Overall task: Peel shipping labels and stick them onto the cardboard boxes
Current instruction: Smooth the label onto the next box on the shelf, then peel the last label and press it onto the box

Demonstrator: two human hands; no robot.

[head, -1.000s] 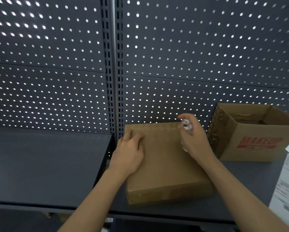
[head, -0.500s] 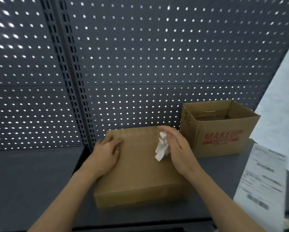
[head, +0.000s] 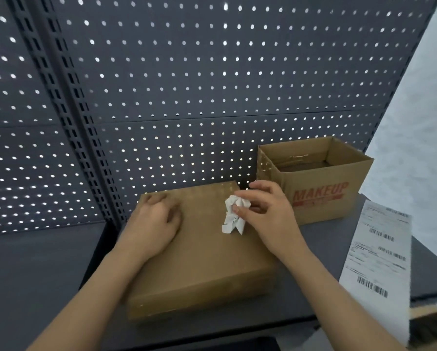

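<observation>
- Left grip [head: 156, 224] is resting on the far-left part of the closed flat box [head: 204, 262] lid, fingers loosely bent, grasping nothing.
- Right grip [head: 268, 216] is pinching a crumpled white paper [head: 234, 214] between thumb and fingertips, and the other fingers are spreading loosely.
- The paper is hanging just above the far-right area of the lid, with some dark print showing on it. Can't tell whether it is touching the cardboard.
- The closed flat box is sitting on the dark shelf [head: 35, 274], its back edge near the pegboard [head: 212, 97].
- The open box [head: 318, 198] with red "MAKEUP" print is standing upright to the right of the flat box, close to its far corner.
- The label sheet [head: 379, 259] with barcodes is lying flat at the right end of the shelf, apart from both grips, its near end overhanging the shelf's front edge.
</observation>
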